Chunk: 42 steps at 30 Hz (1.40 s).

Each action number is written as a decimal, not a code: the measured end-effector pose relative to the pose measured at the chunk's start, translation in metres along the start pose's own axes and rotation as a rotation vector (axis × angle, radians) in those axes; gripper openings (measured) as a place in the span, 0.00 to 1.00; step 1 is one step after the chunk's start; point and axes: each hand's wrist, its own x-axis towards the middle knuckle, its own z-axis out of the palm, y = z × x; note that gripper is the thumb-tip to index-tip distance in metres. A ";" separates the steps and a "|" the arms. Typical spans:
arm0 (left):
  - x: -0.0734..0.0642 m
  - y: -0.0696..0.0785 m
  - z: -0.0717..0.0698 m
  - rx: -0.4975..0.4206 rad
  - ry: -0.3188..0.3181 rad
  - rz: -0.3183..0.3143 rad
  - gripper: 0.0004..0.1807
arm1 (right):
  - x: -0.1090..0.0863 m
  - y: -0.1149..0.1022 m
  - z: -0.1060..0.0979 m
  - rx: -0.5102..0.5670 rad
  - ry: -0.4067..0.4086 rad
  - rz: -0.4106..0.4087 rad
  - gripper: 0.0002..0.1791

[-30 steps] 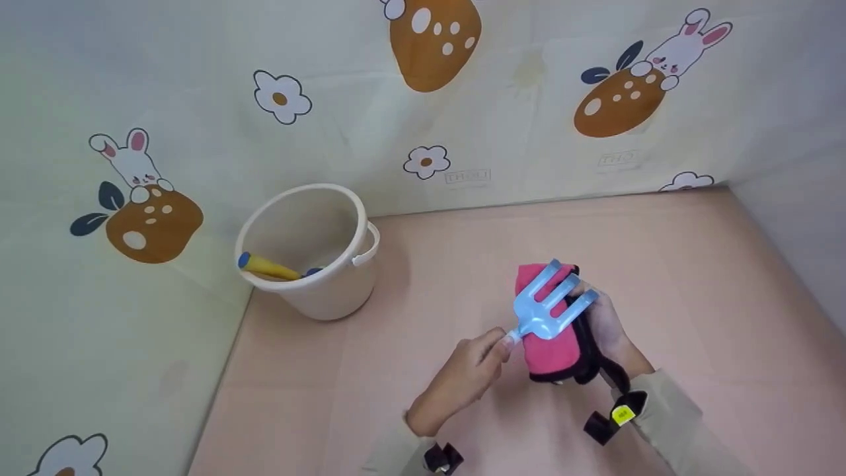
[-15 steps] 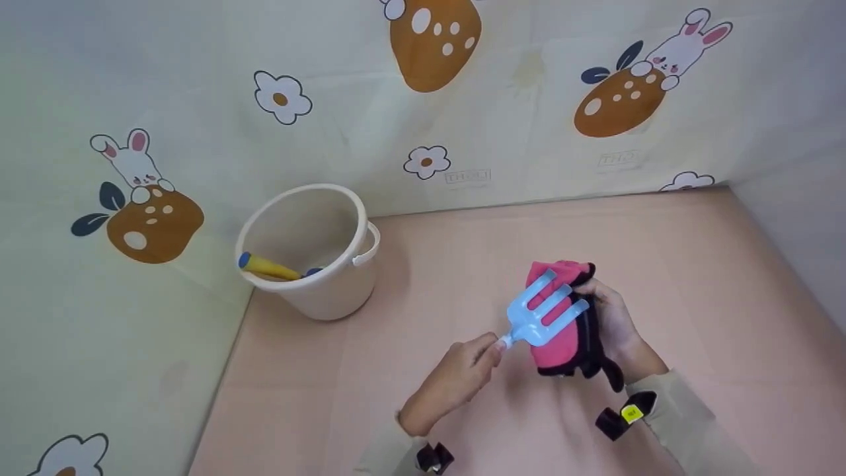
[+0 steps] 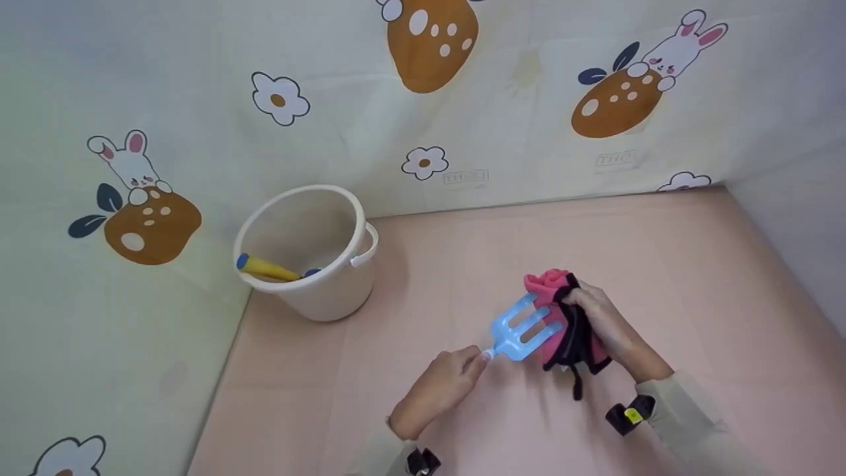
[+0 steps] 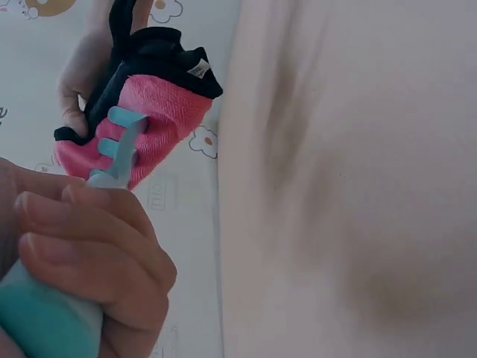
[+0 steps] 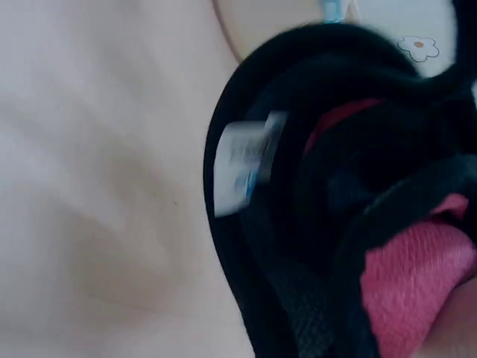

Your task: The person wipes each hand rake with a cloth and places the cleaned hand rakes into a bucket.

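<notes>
A light blue three-pronged hand fork (image 3: 510, 336) is held in my left hand (image 3: 439, 387), fingers curled round its handle (image 4: 48, 317) in the left wrist view. My right hand (image 3: 607, 325) grips a bunched pink cloth (image 3: 547, 285) with black edging and a dangling black strap (image 3: 577, 385). The fork's tines overlap the cloth in the head view; whether they touch it I cannot tell. Close up in the right wrist view, folds of black edging (image 5: 231, 261) surround a white label (image 5: 242, 164). Most of the right fingers are hidden there.
A cream bucket (image 3: 330, 294) with a side handle stands at the left by the wall. Inside it leans a yellow handle (image 3: 268, 268) with a blue end. Patterned sheets (image 3: 357, 99) hang behind and to the left of the pinkish surface (image 3: 456, 258).
The fork and left hand have drawn left and slightly down. The right hand has turned the cloth, which is now more bunched, and its strap hangs below it. The bucket stays in place.
</notes>
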 end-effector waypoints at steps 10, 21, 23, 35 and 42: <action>-0.003 -0.016 -0.001 0.059 0.067 -0.078 0.19 | -0.005 -0.009 0.008 0.011 0.005 0.027 0.11; -0.019 -0.022 -0.039 0.048 0.163 -0.019 0.19 | -0.007 0.008 -0.001 0.077 0.058 0.173 0.16; -0.022 -0.022 -0.049 0.055 0.179 -0.034 0.19 | -0.008 0.009 -0.004 0.068 0.061 0.177 0.19; -0.040 -0.017 -0.115 0.098 0.435 -0.114 0.13 | -0.014 0.012 -0.012 0.043 0.056 0.187 0.25; -0.053 -0.016 -0.148 0.093 0.648 -0.052 0.13 | -0.013 0.012 -0.012 0.038 0.043 0.200 0.27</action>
